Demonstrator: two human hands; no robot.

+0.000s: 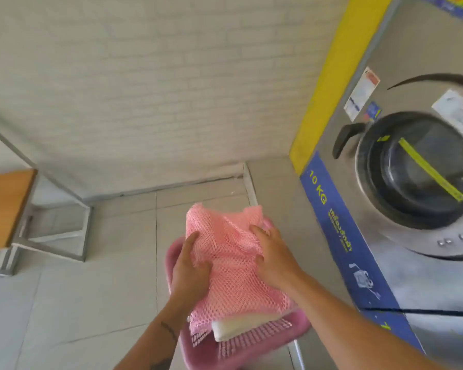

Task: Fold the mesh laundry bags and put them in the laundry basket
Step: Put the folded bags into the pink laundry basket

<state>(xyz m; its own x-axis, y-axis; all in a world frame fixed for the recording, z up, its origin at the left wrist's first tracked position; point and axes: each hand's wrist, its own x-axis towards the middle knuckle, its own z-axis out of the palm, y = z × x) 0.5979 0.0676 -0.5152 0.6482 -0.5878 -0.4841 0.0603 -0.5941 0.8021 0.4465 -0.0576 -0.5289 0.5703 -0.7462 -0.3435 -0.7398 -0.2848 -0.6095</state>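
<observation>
A folded pink mesh laundry bag (230,252) lies across the top of a pink plastic laundry basket (294,329) on the floor. My left hand (190,271) grips the bag's left edge, thumb on top and fingers along the side. My right hand (273,255) presses flat on the bag's right part with fingers spread. A white folded piece (238,328) shows under the pink bag at the basket's near end. The basket's inside is mostly hidden by the bag.
A steel front-load washing machine (417,169) with a blue strip marked 10 KG stands close on the right. A wooden-topped bench with a metal frame (8,206) stands at the left. A white brick wall is behind; the floor is pale tile.
</observation>
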